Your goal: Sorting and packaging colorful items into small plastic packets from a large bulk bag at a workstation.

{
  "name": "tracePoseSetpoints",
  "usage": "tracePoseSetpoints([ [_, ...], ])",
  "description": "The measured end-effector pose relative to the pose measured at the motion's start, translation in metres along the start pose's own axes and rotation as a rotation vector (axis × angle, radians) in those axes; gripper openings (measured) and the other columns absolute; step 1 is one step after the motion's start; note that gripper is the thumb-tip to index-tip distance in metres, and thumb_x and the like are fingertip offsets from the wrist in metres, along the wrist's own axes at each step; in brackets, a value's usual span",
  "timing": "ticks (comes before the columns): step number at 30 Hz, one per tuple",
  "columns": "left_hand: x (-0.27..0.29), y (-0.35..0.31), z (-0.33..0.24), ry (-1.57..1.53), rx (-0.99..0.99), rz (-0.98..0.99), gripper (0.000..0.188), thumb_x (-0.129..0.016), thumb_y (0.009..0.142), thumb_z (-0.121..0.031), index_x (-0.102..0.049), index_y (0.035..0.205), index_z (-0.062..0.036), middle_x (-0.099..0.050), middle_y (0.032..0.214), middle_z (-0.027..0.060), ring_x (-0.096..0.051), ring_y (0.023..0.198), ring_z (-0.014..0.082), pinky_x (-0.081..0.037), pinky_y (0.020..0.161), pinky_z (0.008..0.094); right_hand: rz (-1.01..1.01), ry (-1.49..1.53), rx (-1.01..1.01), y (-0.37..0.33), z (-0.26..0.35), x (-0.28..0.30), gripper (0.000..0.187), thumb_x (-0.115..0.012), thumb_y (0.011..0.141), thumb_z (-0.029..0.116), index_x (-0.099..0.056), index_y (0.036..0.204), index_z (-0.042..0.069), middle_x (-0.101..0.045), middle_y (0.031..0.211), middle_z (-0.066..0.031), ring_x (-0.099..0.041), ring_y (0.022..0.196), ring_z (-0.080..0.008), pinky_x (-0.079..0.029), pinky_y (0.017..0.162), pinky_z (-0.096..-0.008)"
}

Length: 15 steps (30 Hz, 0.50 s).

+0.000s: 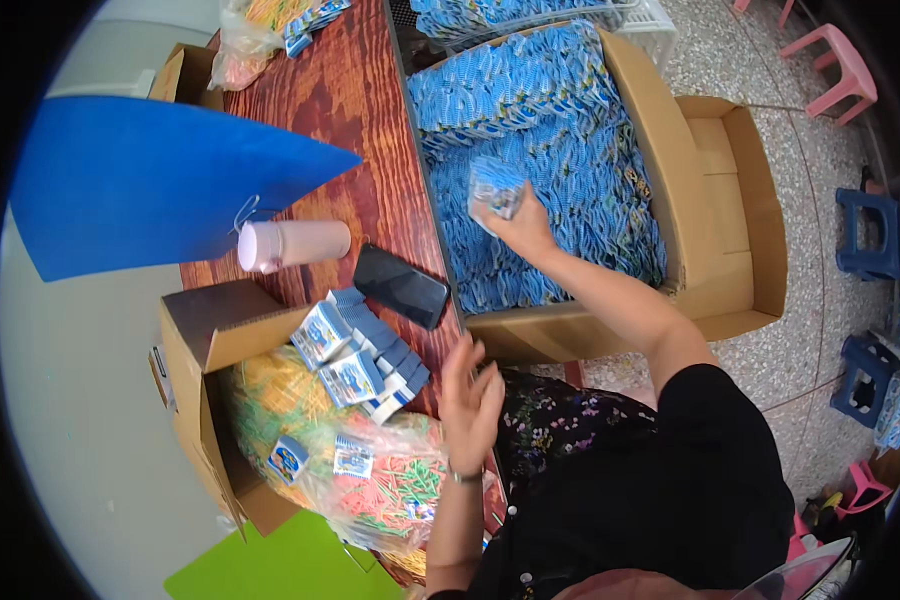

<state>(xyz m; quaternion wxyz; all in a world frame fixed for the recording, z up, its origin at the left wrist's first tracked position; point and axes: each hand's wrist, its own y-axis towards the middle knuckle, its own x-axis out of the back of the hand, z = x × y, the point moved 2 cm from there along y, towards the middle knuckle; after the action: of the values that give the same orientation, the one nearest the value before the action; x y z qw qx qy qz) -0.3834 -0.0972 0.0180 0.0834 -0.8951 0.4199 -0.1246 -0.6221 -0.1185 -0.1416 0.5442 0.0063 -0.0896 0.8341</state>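
Note:
My right hand (518, 225) reaches over a large cardboard box and grips a clear plastic packet with blue-and-white print (495, 180). Beneath it, rows of similar blue packets (580, 160) fill the box. My left hand (470, 405), with a watch or band at the wrist, hovers at the table's edge with its fingers apart and nothing visible in them. Near it lies a stack of small blue-and-white boxes (375, 345). A plastic bag of pink and green thin sticks (400, 480) sits just beyond that wrist.
The wood-patterned table (355, 100) carries a black phone (402, 287), a pale pink bottle (295, 245), a blue board (170, 190) and an open carton (195, 340). Another carton (735, 220) adjoins the packet box. Stools (865, 235) stand on the speckled floor.

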Motion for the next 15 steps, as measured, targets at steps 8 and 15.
tracePoseSetpoints([
  [8,0.04,-0.09,0.01,0.132,0.245,-0.189,0.047,-0.058,0.089,0.007,-0.046,0.134,0.0054,-0.052,0.135,0.0146,-0.056,0.118,0.0234,-0.048,0.097,0.0345,-0.224,-0.085,0.19,0.069,-0.026,-0.121,0.073,-0.077,0.064,0.018,-0.046,0.128,0.001,-0.054,0.12,-0.0211,-0.049,0.114,-0.0387,-0.04,0.098,-0.0431],
  [15,0.046,-0.107,0.024,-0.009,0.304,-0.229,0.045,-0.058,0.09,0.006,-0.047,0.134,0.0042,-0.05,0.136,0.0118,-0.055,0.12,0.021,-0.047,0.099,0.034,-0.419,-0.504,0.58,0.094,-0.06,-0.182,0.048,-0.053,0.085,0.012,-0.042,0.132,0.005,-0.045,0.125,-0.0166,-0.044,0.116,-0.038,-0.041,0.1,-0.0465],
])
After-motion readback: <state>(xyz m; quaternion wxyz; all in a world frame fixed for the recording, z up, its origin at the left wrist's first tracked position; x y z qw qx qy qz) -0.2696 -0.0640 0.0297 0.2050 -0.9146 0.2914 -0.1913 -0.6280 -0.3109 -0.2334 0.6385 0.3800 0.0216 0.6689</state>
